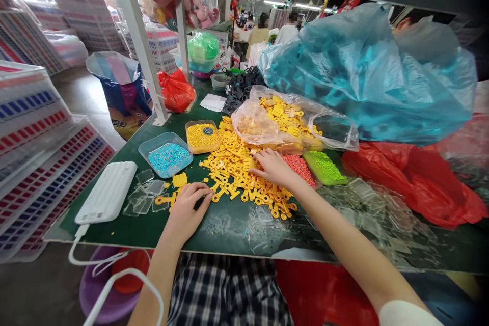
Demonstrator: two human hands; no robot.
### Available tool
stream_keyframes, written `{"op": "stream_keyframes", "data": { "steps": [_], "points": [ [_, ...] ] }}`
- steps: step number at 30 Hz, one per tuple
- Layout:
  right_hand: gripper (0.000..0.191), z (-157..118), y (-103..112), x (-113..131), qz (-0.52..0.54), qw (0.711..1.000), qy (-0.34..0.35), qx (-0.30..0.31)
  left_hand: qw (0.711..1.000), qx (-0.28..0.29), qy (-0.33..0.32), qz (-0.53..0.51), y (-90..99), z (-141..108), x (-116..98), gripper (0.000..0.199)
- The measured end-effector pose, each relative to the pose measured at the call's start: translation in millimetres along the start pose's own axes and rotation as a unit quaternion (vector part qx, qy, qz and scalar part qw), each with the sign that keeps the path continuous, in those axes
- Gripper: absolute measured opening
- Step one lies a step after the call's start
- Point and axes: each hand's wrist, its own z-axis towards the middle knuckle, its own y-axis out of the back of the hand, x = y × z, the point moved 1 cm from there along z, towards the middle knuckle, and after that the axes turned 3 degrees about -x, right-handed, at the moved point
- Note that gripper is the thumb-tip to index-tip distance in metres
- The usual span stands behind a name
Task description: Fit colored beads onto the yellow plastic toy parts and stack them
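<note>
Green table [153, 237] under right hand [275, 167] and left hand [191, 206]. Blue bag [367, 71] beyond right hand, off to its right. Red bag [408, 178] well right of right hand. Clear bag [260, 117] just beyond right fingers. Yellow parts [229, 163]: some in clear bag, rest heaped loose between the hands and under the right. Power bank [107, 191] left of left hand.

Right hand: palm down on heap, fingers bent; whether it grips a part, cannot tell. Left hand: at heap's edge, fingers curled, thumb close to fingertips, narrow gap; any hold, cannot tell.

Clear tiles [143, 198] just left of left hand. Blue beads [168, 155] beyond it. Red beads [300, 169] just right of right hand.
</note>
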Motion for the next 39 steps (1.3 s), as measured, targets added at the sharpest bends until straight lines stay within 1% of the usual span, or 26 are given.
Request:
{"op": "stream_keyframes", "data": {
  "steps": [2, 4, 7, 9, 11, 12, 15, 17, 19, 22, 24, 26, 28, 30, 32, 34, 36, 39],
  "points": [
    [0.024, 2.7, 0.3, 2.4, 0.007, 1.000, -0.001, -0.010, 0.999, 0.004, -0.018, 0.026, -1.7, -0.2, -2.3, 0.028],
    [0.017, -1.1, 6.6, 8.5, 0.016, 1.000, -0.001, -0.026, 0.997, 0.015, -0.046, 0.056, -4.2, -0.1, -6.0, 0.026],
    [0.009, -21.6, 20.5, 28.4, 0.034, 0.998, 0.009, -0.058, 0.989, 0.053, -0.102, 0.092, -8.8, 3.0, -13.6, 0.024],
    [0.010, -43.0, 24.8, 48.6, 0.063, 0.993, 0.036, -0.092, 0.980, 0.093, -0.138, 0.113, -11.9, 9.0, -19.0, 0.025],
    [0.015, -65.9, 20.9, 71.0, 0.097, 0.986, 0.059, -0.123, 0.965, 0.148, -0.165, 0.139, -14.8, 18.1, -23.6, 0.028],
    [0.016, -76.3, 16.4, 81.5, 0.110, 0.983, 0.059, -0.135, 0.957, 0.177, -0.174, 0.153, -16.1, 23.6, -25.5, 0.030],
    [0.021, -98.3, 0.3, 105.0, 0.142, 0.977, 0.021, -0.159, 0.930, 0.251, -0.193, 0.186, -18.4, 40.5, -29.5, 0.025],
    [0.022, -104.4, -6.6, 112.7, 0.165, 0.972, -0.004, -0.164, 0.921, 0.272, -0.193, 0.203, -18.3, 50.2, -30.8, 0.020],
    [0.019, -105.5, -9.0, 115.1, 0.188, 0.968, -0.023, -0.163, 0.917, 0.279, -0.192, 0.211, -16.8, 57.1, -31.1, 0.017],
    [0.011, -103.7, -8.0, 113.9, 0.216, 0.961, -0.052, -0.166, 0.926, 0.275, -0.189, 0.179, -11.8, 61.5, -29.9, 0.015],
    [0.009, -102.9, -7.4, 113.4, 0.227, 0.958, -0.056, -0.168, 0.944, 0.252, -0.167, 0.133, -6.1, 60.3, -28.4, 0.014],
    [0.009, -103.2, -7.4, 113.9, 0.233, 0.957, -0.052, -0.167, 0.966, 0.208, -0.125, 0.088, 0.9, 55.2, -27.0, 0.014],
    [0.011, -104.3, -7.8, 115.2, 0.231, 0.958, -0.046, -0.164, 0.983, 0.152, -0.081, 0.056, 7.1, 45.7, -27.1, 0.013],
    [0.016, -105.4, -8.6, 116.5, 0.228, 0.959, -0.047, -0.163, 0.993, 0.098, -0.044, 0.041, 10.3, 33.2, -29.0, 0.013],
    [0.021, -105.9, -9.8, 117.1, 0.219, 0.959, -0.061, -0.168, 0.997, 0.061, -0.026, 0.040, 9.2, 19.8, -32.7, 0.013],
    [0.026, -105.5, -11.6, 116.8, 0.207, 0.960, -0.072, -0.173, 0.997, 0.057, -0.034, 0.047, 3.8, 7.8, -37.1, 0.013],
    [0.027, -104.7, -13.7, 115.8, 0.198, 0.962, -0.071, -0.176, 0.993, 0.076, -0.061, 0.060, -4.0, -1.1, -40.7, 0.012],
    [0.021, -104.1, -16.3, 113.0, 0.200, 0.960, -0.068, -0.182, 0.986, 0.099, -0.095, 0.091, -14.7, -7.9, -41.8, 0.012]
  ]
}}
